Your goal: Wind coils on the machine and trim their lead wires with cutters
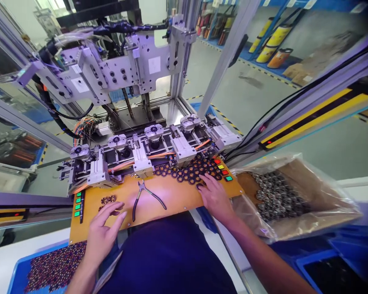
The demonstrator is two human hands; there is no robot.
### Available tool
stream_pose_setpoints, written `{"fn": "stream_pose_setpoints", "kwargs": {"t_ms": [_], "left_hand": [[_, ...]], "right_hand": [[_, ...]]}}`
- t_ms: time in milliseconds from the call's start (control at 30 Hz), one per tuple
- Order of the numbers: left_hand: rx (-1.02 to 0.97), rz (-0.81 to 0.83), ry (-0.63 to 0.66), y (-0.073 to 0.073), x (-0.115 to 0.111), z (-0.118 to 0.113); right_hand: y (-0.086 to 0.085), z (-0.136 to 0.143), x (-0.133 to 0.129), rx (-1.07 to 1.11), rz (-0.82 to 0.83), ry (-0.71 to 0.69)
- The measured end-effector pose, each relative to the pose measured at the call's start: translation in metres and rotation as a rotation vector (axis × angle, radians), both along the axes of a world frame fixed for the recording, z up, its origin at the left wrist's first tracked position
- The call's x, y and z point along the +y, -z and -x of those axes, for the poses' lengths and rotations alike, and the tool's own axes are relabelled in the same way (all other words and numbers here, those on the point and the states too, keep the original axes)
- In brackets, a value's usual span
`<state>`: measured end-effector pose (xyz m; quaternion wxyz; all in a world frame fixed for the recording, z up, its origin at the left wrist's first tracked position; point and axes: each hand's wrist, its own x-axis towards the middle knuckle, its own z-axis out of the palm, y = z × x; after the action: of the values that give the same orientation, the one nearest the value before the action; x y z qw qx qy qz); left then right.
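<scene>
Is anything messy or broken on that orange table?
Nothing looks clearly spilled or broken. The pliers simply lie open on the orange table, and the dark rings are bunched by the right hand.

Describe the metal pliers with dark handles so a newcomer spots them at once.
From the big silver metal machine, look down to the flat orange-tan board before it. Between the left hand and right hand lie metal pliers, dark handles spread toward the wearer. Their open V shape sets them apart from the small round dark rings nearby.
</scene>
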<state>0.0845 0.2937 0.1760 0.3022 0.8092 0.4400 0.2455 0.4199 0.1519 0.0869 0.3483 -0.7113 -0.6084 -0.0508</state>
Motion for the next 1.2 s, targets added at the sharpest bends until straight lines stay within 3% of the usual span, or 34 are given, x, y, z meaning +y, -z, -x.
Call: {"fn": "stream_pose_setpoints", "kwargs": {"t_ms": [100,200,300,533,700,833,900,967,1033,1100,1200], "left_hand": [[-0.038,0.093,0.164,-0.019,-0.006,-0.026],[-0.186,0.329,0.384,-0.036,-0.016,-0.056],[-0.385,0.484,0.401,-0.045,-0.024,-0.071],[-0.309,0.058,0.263,-0.047,-0.023,-0.058],[-0.301,-0.048,0.209,-0.040,-0.020,-0.046],[-0.194,-0.065,0.071,-0.029,-0.014,-0.012],[-0.125,-0.119,0.040,-0.030,-0.003,0.002],[-0.051,-0.243,0.116,-0.039,0.014,0.002],[0.029,-0.411,0.272,-0.053,0.037,-0.020],[0.137,-0.531,0.418,-0.067,0.064,-0.058],[0.319,-0.524,0.552,-0.075,0.103,-0.126]], "right_hand": [[-0.038,0.031,0.003,0.112,-0.068,-0.110],[-0.078,0.071,0.014,0.386,-0.182,-0.312],[-0.101,0.098,0.029,0.688,-0.278,-0.482],[-0.106,0.110,0.051,0.945,-0.130,-0.617],[-0.108,0.109,0.064,0.967,-0.001,-0.668],[-0.127,0.060,0.088,0.840,0.031,-0.677],[-0.141,0.016,0.105,0.669,0.000,-0.569],[-0.153,-0.033,0.123,0.497,-0.055,-0.431],[-0.161,-0.078,0.142,0.369,-0.064,-0.323],[-0.164,-0.112,0.159,0.247,-0.020,-0.271],[-0.159,-0.143,0.181,0.118,0.035,-0.276]]}}
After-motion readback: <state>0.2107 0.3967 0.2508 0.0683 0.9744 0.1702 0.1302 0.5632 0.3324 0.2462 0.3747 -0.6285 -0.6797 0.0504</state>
